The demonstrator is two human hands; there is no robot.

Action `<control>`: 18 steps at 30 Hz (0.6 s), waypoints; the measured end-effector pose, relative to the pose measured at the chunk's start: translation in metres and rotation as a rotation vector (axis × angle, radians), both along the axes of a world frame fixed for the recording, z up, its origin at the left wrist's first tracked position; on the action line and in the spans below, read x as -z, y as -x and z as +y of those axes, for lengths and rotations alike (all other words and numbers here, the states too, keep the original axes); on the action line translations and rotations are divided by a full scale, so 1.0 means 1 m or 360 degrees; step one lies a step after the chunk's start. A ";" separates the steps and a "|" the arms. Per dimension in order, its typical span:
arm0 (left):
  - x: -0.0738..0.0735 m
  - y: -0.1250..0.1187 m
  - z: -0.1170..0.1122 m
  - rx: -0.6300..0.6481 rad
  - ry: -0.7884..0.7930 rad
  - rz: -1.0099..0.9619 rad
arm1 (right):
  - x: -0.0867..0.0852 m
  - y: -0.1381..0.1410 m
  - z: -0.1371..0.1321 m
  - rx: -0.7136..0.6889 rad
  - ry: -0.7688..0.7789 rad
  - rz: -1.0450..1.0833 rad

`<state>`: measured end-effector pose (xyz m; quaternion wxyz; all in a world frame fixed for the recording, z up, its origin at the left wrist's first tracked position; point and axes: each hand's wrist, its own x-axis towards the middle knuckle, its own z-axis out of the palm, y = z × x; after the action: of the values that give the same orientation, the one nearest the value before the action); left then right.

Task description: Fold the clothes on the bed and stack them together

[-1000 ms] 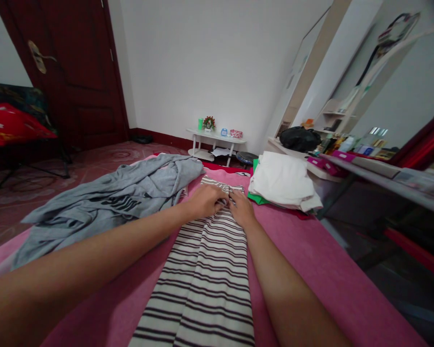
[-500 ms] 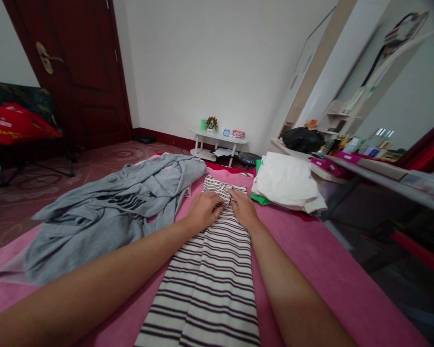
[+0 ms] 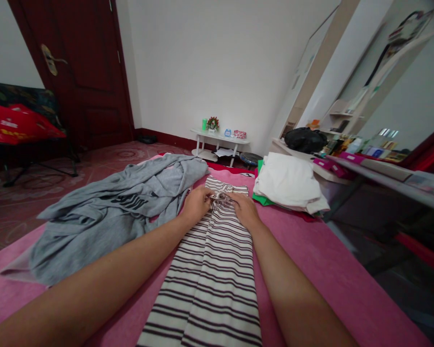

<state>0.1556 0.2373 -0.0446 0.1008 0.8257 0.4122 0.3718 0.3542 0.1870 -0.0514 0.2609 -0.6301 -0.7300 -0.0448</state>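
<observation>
Black-striped garment (image 3: pixel 214 270), seemingly half-folded, pinched in fingers of left hand (image 3: pixel 196 206) and right hand (image 3: pixel 245 211) toward twelve o'clock; folded stack (image 3: pixel 288 181) finished at two; grey garment (image 3: pixel 115 217) unfolded at ten.

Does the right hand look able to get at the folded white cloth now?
Probably yes: the right hand is on the dark-striped white fabric, but the folded white cloth lies nearby to its right, with nothing visible standing between.
</observation>
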 end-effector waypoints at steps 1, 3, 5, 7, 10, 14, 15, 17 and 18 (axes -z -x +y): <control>-0.001 0.001 -0.001 -0.0001 -0.0053 -0.0040 | 0.001 0.000 0.000 0.0009 0.0001 0.0003; -0.004 0.001 -0.005 0.0047 -0.0167 -0.0092 | 0.001 0.000 0.001 0.0054 -0.0002 -0.0002; -0.009 0.001 -0.013 0.0144 -0.0257 -0.0089 | 0.001 0.001 0.000 0.0125 -0.0049 -0.0026; -0.014 0.000 -0.020 0.0242 -0.0327 -0.0020 | -0.001 0.003 -0.001 0.0161 -0.0134 -0.0058; -0.017 -0.003 -0.026 0.0278 -0.0360 0.0194 | -0.003 0.005 -0.002 0.0060 -0.0073 -0.0100; -0.012 -0.006 -0.021 0.0129 -0.0247 0.0370 | -0.002 0.008 -0.003 0.0029 0.0212 -0.0068; -0.011 -0.006 -0.020 0.0106 -0.0223 0.0371 | -0.002 0.008 -0.003 0.0041 0.0229 -0.0057; -0.009 -0.006 -0.018 0.0087 -0.0190 0.0340 | -0.001 0.009 -0.004 0.0049 0.0233 -0.0046; -0.008 -0.006 -0.018 0.0084 -0.0172 0.0312 | -0.001 0.009 -0.004 0.0048 0.0237 -0.0044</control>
<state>0.1615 0.2192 -0.0368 0.0249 0.8729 0.3775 0.3081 0.3457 0.1831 -0.0504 0.2024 -0.6581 -0.7252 -0.0032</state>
